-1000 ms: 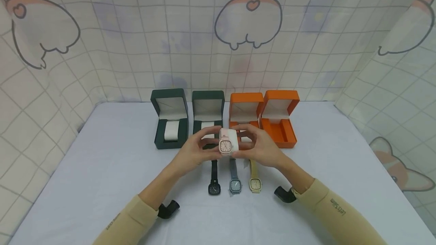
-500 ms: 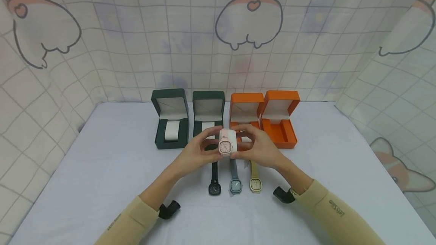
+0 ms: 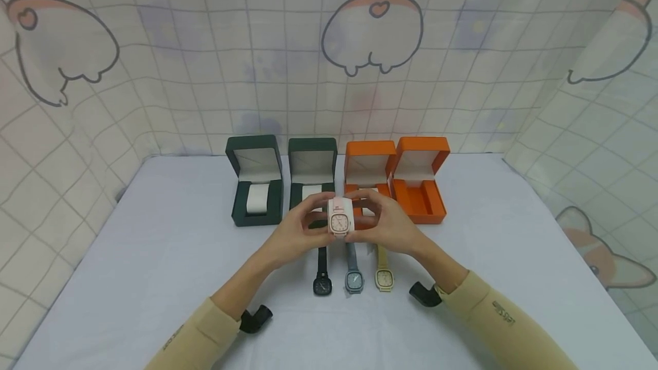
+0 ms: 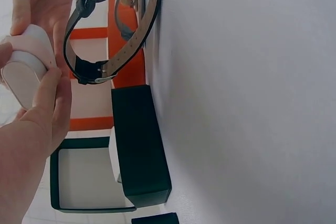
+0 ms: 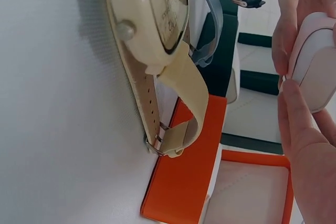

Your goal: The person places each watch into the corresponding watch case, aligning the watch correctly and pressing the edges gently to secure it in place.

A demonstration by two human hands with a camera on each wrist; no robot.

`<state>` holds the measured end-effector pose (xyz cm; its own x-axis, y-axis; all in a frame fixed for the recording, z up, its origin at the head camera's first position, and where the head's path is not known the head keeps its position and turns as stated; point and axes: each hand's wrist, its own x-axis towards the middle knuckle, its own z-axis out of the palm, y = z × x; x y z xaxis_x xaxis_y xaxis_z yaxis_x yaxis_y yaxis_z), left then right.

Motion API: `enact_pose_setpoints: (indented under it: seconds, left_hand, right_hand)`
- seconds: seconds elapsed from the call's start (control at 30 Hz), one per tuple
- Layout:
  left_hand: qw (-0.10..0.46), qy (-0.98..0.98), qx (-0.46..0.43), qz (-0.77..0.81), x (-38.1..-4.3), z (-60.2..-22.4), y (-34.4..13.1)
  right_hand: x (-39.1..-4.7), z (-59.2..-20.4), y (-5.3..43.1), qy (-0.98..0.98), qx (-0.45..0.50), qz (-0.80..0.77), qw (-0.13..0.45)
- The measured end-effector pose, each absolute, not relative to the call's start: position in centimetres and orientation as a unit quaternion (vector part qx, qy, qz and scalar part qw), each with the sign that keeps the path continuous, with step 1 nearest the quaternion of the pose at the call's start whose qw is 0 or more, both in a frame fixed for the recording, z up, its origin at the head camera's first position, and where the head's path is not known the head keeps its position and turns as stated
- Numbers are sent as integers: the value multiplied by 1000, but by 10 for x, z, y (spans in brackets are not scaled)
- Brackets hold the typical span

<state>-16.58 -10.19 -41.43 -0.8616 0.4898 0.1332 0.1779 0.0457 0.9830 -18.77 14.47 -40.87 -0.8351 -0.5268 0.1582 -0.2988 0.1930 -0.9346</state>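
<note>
Both hands hold a pink watch (image 3: 339,222) wrapped round a white cushion (image 3: 349,208), raised over the table in the head view. The left hand (image 3: 295,234) grips its left side with the fingertips, and the right hand (image 3: 389,225) pinches the right side. In the left wrist view the pink strap (image 4: 34,44) circles the cushion, whose flat end (image 4: 22,81) faces the camera. Below the hands lie a black watch (image 3: 322,285), a blue watch (image 3: 354,281) and a yellow watch (image 3: 384,279), all dial toward the front.
Behind the hands stand two open green boxes (image 3: 237,204) and two open orange boxes (image 3: 439,210). The left green box has a white cushion (image 3: 257,198); the far right orange box has none. A patterned cloth (image 3: 303,44) hangs behind the white table (image 3: 154,256).
The watch and cushion have turned slightly, so the dial sits more centred on the cushion. The right hand has shifted a little left. The watches on the table stay put.
</note>
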Motion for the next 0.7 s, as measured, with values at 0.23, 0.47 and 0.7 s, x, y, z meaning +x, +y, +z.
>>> enact_pose_setpoints:
  seconds: [0.23,0.47,0.7]
  left_hand:
    - [120,718,228,647,-165,-414,-101]
    - [125,722,236,638,-165,-415,-100]
    - [113,726,259,627,-163,-414,-101]
  right_hand:
    - [-189,-411,144,766,-267,-575,107]
    - [-188,-412,146,763,-257,-581,121]
    - [-188,-412,146,763,-257,-580,121]
